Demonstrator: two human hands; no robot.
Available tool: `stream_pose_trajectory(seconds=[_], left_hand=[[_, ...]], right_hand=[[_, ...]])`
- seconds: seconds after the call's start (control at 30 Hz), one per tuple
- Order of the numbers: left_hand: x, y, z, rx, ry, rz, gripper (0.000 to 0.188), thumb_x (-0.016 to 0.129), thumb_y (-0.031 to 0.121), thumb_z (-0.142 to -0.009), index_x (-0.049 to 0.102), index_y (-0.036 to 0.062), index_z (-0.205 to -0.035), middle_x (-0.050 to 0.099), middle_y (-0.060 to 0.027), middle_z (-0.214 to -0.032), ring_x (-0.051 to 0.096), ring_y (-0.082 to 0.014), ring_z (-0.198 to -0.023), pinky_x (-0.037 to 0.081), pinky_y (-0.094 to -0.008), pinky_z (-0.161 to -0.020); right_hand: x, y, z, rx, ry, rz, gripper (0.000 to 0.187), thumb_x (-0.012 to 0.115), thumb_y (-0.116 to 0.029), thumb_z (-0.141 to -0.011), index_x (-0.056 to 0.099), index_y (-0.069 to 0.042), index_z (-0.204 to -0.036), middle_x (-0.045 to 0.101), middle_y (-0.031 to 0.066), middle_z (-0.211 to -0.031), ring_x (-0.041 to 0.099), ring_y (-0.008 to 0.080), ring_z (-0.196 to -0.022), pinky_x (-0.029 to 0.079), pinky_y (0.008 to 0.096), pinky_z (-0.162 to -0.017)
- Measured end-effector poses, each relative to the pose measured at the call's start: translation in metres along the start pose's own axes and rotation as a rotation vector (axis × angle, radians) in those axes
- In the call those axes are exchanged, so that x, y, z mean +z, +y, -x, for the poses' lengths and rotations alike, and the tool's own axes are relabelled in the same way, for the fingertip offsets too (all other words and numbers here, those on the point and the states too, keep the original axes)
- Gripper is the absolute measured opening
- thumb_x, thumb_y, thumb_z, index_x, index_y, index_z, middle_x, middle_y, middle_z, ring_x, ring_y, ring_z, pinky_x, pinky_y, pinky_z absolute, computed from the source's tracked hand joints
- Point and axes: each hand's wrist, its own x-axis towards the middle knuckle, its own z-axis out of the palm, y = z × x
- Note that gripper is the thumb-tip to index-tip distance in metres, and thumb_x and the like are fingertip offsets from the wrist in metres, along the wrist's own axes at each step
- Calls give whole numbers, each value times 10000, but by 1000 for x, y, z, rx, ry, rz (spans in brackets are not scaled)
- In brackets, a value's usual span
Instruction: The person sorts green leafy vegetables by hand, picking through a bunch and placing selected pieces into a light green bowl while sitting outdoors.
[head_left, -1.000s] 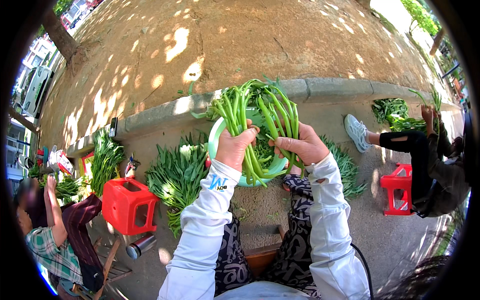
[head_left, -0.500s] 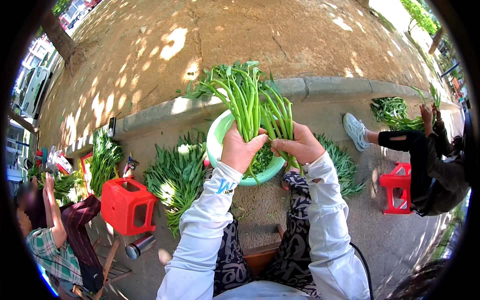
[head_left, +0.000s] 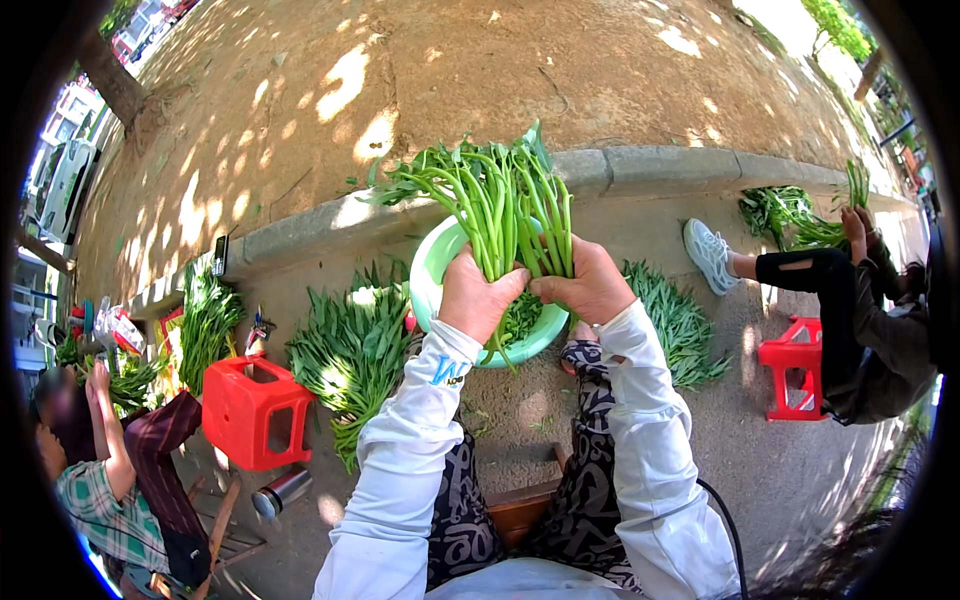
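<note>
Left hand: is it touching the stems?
Touching: the head view shows the left hand gripping the stems, which rise above its thumb.

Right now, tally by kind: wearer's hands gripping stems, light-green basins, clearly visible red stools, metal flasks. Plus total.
Hands gripping green stems: 2 (left hand, right hand)
Light-green basin: 1
Red stools: 2 (left stool, right stool)
Metal flask: 1
Total: 6
</note>
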Motion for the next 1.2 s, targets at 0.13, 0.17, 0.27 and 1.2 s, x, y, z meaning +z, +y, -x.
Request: stream_pose_trajectory(seconds=[0.13, 0.17, 0.27, 1.2], left_hand=[[1, 0, 1, -42, -17, 132, 257, 617, 35, -760, 546, -2, -1004, 613, -39, -834, 581, -108, -718, 478, -248, -655], [-2, 1, 1, -95, -62, 230, 268, 625, 48, -763, 541, 3, -1014, 605, -43, -841, 578, -119, -721, 479, -254, -658], [-8, 6, 2, -213, -161, 479, 275, 634, 77, -778, 536, 7, -1025, 593, -52, -847, 576, -134, -715, 484, -261, -646], [-12, 9, -2, -129, -112, 454, 321, 651, 62, -777, 507, 11, -1059, 590, -97, -889, 568, -157, -726, 475, -278, -662]], right_hand=[[2, -3, 1, -27, 9, -79, 334, 654, 25, -756, 547, 33, -1072, 600, 44, -834, 551, 101, -667, 458, 239, -577], [2, -4, 1, -31, -13, -177, 335, 655, 12, -763, 548, 37, -1079, 603, 53, -836, 558, 110, -668, 462, 244, -582], [2, -7, 2, -43, -58, -436, 327, 645, -3, -783, 549, 51, -1091, 613, 80, -836, 581, 136, -673, 477, 253, -592], [-23, -8, 10, 55, 398, -1044, 149, 584, -97, -818, 509, -33, -930, 533, 35, -716, 526, 160, -574, 469, 294, -548]])
